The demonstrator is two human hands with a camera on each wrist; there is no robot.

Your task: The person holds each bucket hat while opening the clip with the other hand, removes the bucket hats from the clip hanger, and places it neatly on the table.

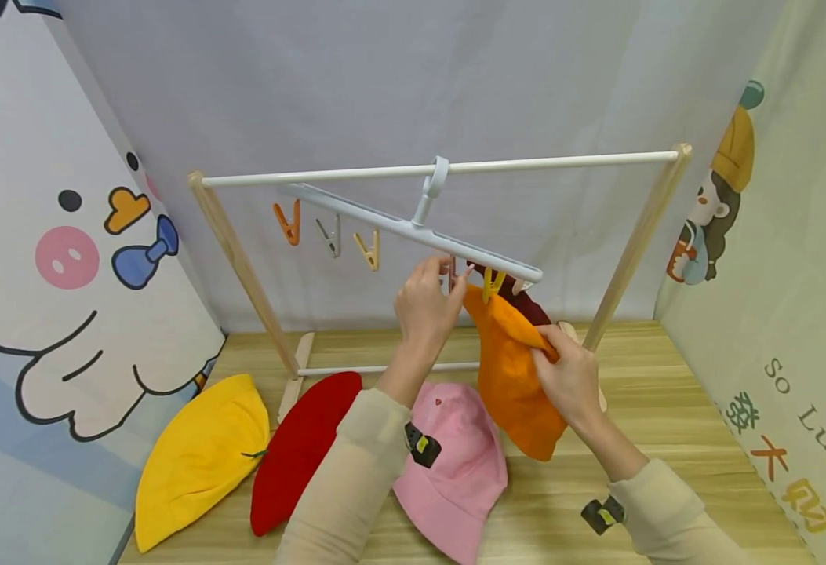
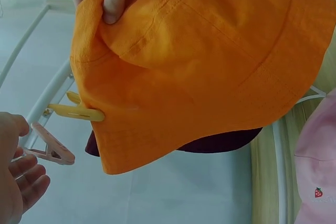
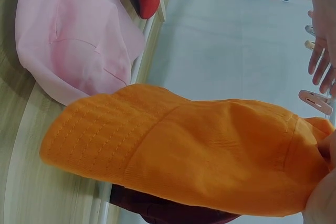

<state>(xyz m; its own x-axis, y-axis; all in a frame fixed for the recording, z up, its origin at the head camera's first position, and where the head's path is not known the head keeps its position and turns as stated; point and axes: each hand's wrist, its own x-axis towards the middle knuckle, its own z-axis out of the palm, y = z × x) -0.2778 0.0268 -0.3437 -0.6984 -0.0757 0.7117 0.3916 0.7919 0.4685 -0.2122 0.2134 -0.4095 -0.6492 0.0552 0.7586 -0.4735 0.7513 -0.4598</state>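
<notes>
Orange hat [image 1: 514,377] hanging from a yellow clip [image 1: 492,284] on the tilted hanger bar [image 1: 413,229], just in front of a dark red hat [image 1: 525,308]. Right hand [image 1: 571,377] pinching the brim near the top, fingers curled into the cloth. Left hand [image 1: 427,302] raised at the pink clip [image 2: 50,148], fingers loosely spread, apparently just touching it, nothing gripped. Likely soft, light, floppy cotton; no stiffness, so sagging wherever unsupported. Best held at the stitched brim edge, close beside the clip. Pink hat [image 1: 455,463], red hat [image 1: 300,447] and yellow hat [image 1: 197,455] lying on the counter [image 1: 667,439] below.
</notes>
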